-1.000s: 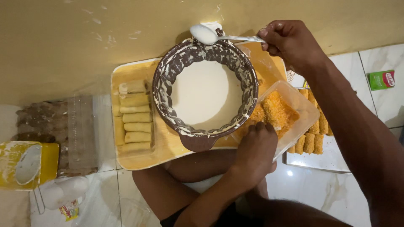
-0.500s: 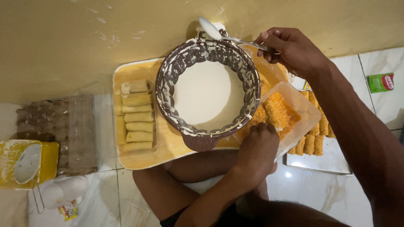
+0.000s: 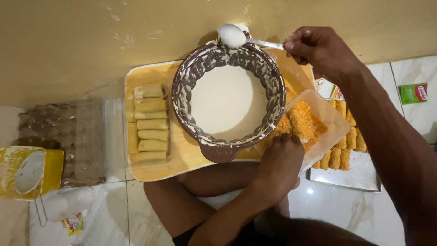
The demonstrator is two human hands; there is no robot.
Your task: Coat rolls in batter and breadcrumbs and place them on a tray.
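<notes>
Coating under way: six plain rolls [image 3: 148, 122] wait, crumbed ones fill the tray [image 3: 364, 175]; right hand [image 3: 321, 50] pinches the spoon [image 3: 233, 35], left hand [image 3: 281, 159] curls in the crumb tub [image 3: 332, 114] (contents hidden)

Brown bowl [image 3: 226, 152] streaked white, white batter [image 3: 227, 102], orange crumbs [image 3: 306, 124], pale yellow rolls [image 3: 151, 122], yellow board [image 3: 182, 157]

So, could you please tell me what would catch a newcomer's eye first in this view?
The big brown bowl of white batter sits in the middle on a wooden board, with pale rolls lined up to one side. At the bowl's far rim, one hand holds a batter-coated spoon. The other hand rests in a clear tub of orange crumbs beside the bowl.
</notes>
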